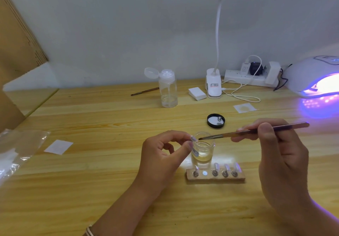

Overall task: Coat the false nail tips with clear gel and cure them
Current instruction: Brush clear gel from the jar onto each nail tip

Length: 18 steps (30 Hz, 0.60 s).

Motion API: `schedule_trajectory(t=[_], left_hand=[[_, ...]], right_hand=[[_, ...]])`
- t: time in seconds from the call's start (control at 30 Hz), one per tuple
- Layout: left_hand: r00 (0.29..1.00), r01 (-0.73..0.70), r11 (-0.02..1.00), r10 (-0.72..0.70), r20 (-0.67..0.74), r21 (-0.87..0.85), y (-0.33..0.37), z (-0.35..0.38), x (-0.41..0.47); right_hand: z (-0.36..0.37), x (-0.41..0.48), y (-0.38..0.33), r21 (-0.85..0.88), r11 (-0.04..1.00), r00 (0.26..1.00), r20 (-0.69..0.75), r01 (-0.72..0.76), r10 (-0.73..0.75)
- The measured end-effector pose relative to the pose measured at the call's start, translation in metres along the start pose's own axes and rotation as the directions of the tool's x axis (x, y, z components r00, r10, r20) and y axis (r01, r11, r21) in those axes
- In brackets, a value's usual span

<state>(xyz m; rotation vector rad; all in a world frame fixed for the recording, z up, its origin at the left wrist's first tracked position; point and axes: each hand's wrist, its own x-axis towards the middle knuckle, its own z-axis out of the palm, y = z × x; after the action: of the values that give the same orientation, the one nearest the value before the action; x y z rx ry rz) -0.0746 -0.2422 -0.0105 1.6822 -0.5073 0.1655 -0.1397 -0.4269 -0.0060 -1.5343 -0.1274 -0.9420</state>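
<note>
Clock directions take the gel jar (203, 148) as dial centre, with 12 o'clock toward the wall.

**Surroundings**
- 9 o'clock, table edge: clear plastic bag (16, 149); nearer in, one white wipe (58, 146).
- 11 o'clock: spare brush (145, 91) lying flat, partly hidden behind a pump bottle (167, 88) whose cap is flipped open.
- 12 o'clock: stack of wipes (197, 93), clip lamp base (213, 83) and power strip (245, 77) along the wall.
- 1 o'clock, near the jar: black lid (216, 120), inner face up.
- 2 o'clock, far: curing lamp (315, 76), lit violet.
- 6 o'clock, just beside the jar: wooden holder (216, 179) carrying four upright nail tips (226, 167) and one bare white disc.

**Work item**
- The nail tip (193, 139) sits over the jar's 9 o'clock rim, between the two hands.
- The brush (256, 130) crosses above the open jar. Its bristles end just beside the tip; contact cannot be confirmed.

**Hands**
- Left hand (161, 155): thumb and forefinger pinch the tip's mount, other fingers curled, forearm entering from 7 o'clock.
- Right hand (280, 153): grasps the brush mid-handle in a pen grip, handle pointing to 3 o'clock.
</note>
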Motion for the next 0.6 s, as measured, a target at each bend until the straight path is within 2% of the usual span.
schedule_trajectory(t=[0.13, 0.33, 0.6], left_hand=[[1.0, 0.013, 1.0, -0.013, -0.015, -0.013, -0.0005, -0.0004, 0.0001], [1.0, 0.013, 1.0, -0.013, -0.009, -0.004, -0.0005, -0.0003, 0.0004], [1.0, 0.013, 1.0, -0.013, -0.02, -0.01, -0.0019, -0.0005, 0.0005]], right_hand=[[0.0031, -0.002, -0.0013, -0.015, 0.999, 0.996, 0.075, 0.04, -0.039], [0.0003, -0.0009, 0.0001, -0.024, 0.999, 1.0, 0.006, 0.025, -0.025], [0.0018, -0.0014, 0.0012, -0.015, 0.998, 0.996, 0.073, 0.061, -0.059]])
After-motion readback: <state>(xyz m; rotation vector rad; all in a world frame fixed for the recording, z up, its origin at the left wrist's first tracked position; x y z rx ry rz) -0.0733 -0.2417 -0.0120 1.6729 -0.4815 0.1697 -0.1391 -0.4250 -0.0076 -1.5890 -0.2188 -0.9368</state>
